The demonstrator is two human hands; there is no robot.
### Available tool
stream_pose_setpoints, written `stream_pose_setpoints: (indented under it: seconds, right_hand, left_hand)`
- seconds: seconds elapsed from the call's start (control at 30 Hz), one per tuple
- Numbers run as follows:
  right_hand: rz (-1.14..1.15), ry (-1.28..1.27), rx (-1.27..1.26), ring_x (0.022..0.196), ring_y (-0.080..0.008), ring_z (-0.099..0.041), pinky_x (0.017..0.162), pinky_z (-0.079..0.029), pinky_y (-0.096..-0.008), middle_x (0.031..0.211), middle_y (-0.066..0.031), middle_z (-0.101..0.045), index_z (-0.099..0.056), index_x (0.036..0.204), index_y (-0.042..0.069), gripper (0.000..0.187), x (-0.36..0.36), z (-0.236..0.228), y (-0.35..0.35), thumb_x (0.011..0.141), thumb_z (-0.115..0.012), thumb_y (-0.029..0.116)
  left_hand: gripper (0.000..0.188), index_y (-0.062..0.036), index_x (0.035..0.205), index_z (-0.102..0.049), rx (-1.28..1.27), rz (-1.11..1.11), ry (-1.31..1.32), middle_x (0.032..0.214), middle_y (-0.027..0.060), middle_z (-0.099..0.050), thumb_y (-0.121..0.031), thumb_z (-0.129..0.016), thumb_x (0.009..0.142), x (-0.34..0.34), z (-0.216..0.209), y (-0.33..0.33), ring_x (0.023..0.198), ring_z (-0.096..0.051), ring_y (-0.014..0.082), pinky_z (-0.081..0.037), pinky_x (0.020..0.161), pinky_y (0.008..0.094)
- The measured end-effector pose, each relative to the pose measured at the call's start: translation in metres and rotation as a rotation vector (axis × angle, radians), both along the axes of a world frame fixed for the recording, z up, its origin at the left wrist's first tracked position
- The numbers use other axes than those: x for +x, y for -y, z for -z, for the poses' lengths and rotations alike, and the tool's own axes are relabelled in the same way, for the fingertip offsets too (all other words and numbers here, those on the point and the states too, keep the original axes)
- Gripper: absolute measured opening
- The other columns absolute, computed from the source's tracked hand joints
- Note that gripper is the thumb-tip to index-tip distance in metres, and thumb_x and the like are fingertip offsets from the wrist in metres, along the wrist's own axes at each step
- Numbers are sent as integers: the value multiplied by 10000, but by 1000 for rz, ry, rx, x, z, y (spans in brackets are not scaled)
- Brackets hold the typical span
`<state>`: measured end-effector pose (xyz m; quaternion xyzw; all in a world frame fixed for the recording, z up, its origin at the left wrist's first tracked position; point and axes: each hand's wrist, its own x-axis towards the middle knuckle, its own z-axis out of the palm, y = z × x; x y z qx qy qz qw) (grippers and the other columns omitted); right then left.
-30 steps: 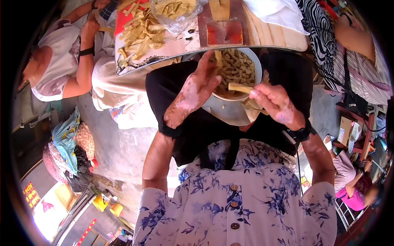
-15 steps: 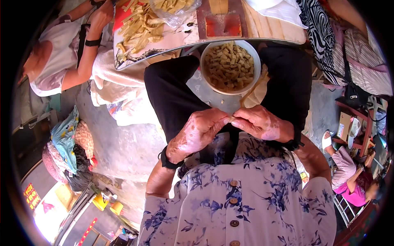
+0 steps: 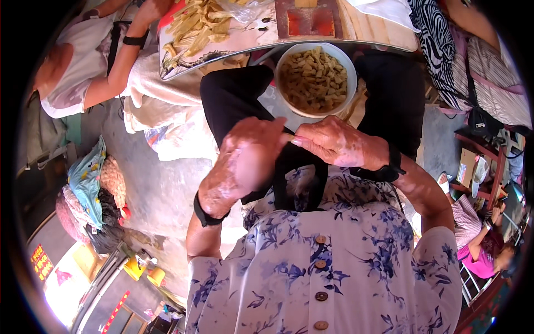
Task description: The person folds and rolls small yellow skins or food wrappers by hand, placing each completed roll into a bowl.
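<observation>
Head view: two hands meet over the lap, below a filled bowl.

The left hand (image 3: 245, 161) and right hand (image 3: 334, 142) touch at the fingertips, each grip narrow, pinching a small pale strip (image 3: 289, 136) between them. The white bowl (image 3: 347, 67) of cut pale pieces sits on the lap just beyond the grip, beside the counter (image 3: 378, 30) near edge. A tray of longer strips (image 3: 194, 25) lies on the counter's left part.

A wooden table (image 3: 384, 30) at the top carries a metal tray (image 3: 183, 55) of pale strips, a red square block (image 3: 303, 21), and a white cloth (image 3: 389, 8).
</observation>
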<state>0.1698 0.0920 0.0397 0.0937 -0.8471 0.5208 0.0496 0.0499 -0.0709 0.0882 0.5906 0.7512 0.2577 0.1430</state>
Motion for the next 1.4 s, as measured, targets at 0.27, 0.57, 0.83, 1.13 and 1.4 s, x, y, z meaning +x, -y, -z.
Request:
stream_pose_setpoints:
  seconds: [0.27, 0.57, 0.83, 1.13, 1.4]
  right_hand:
    - [-259, 291, -40, 557, -373, -504, 504, -372, -425, 558, -171, -462, -450, 730, 8, 279, 13, -21, -3, 902, -526, 215]
    - [-62, -32, -176, 420, -256, -483, 413, -358, -363, 521, -114, -445, -503, 803, 22, 170, -16, -31, 21, 895, -541, 160]
    - [62, -379, -124, 403, -263, -492, 391, -382, -369, 478, -105, -436, -468, 759, 12, 192, -76, -66, 56, 891, -530, 136]
    - [188, -178, -254, 505, -287, -558, 452, -413, -355, 616, -142, -546, -526, 869, -6, 66, -61, -32, 31, 854, -531, 59]
    - [100, 57, -298, 532, -208, -477, 502, -390, -326, 599, -95, -478, -487, 802, -14, 189, -38, -13, 16, 893, -502, 152]
  left_hand:
    - [228, 9, 702, -465, -63, 259, 574, 618, 158, -445, -112, -586, 853, 4, 12, 14, 575, -486, 359, -372, 491, 401]
    - [167, 3, 728, -571, 338, -247, 1048, 602, 31, -544, -105, -564, 854, -34, -8, 72, 441, -416, 82, -315, 408, 220]
    - [309, -46, 763, -516, 1094, -101, 1887, 526, -76, -358, -243, -393, 967, -46, -40, 63, 453, -246, 40, -185, 421, 201]
    - [203, 61, 990, -612, 608, -367, 204, 965, 171, -646, 17, -632, 793, -7, 3, 5, 915, -620, 259, -479, 802, 320]
    - [200, 56, 1002, -603, 316, -253, 142, 1020, 204, -606, 34, -595, 803, 0, 20, 4, 958, -596, 318, -467, 836, 318]
